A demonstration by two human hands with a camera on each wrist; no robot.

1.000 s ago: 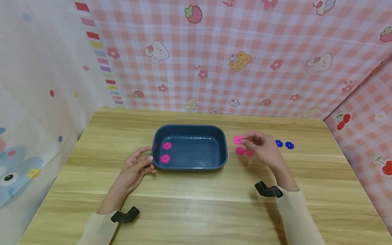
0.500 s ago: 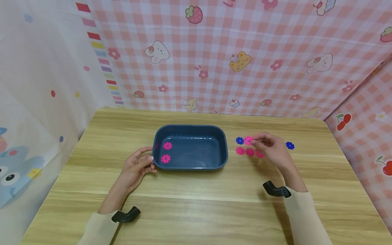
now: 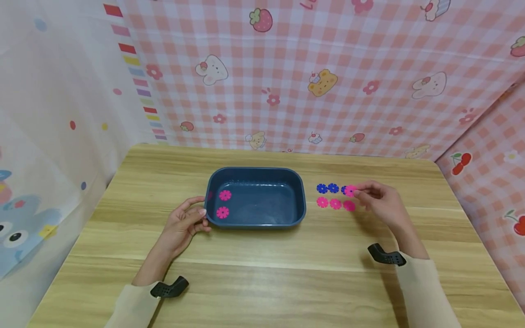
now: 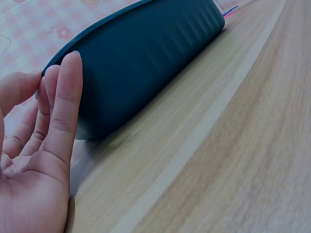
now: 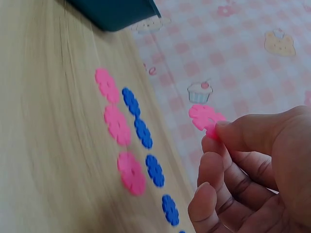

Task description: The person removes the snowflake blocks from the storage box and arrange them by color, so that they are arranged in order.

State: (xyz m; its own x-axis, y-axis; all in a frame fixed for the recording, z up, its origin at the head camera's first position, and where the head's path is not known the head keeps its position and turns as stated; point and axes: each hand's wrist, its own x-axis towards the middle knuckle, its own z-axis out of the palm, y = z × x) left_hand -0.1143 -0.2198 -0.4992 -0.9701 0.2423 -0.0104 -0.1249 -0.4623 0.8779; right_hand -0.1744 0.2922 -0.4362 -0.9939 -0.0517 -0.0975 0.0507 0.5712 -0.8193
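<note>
Between its thumb and fingertips my right hand (image 3: pixel 381 202) pinches a pink flower-shaped plastic disc (image 5: pixel 206 118), held above the table. Under it lie two rows of such discs: three pink discs (image 3: pixel 335 204) nearer me and several blue discs (image 3: pixel 333 187) behind. The right hand hides part of the blue row in the head view. My left hand (image 3: pixel 186 223) grips the left end of a dark blue rectangular tub (image 3: pixel 255 226), its thumb at the rim (image 4: pixel 58 60). Inside the tub, at its left side, lie two pink discs (image 3: pixel 224 195), one behind the other.
The wooden table (image 3: pixel 254 282) carries everything. A pink checked cloth (image 3: pixel 262 91) hangs behind it, with more patterned cloth at the left and right sides. Each wrist wears a black camera mount (image 3: pixel 385 255).
My right hand has moved rightward along the rows with the pink disc pinched, uncovering blue and pink discs at the left. The left hand and the tub stay in place.
</note>
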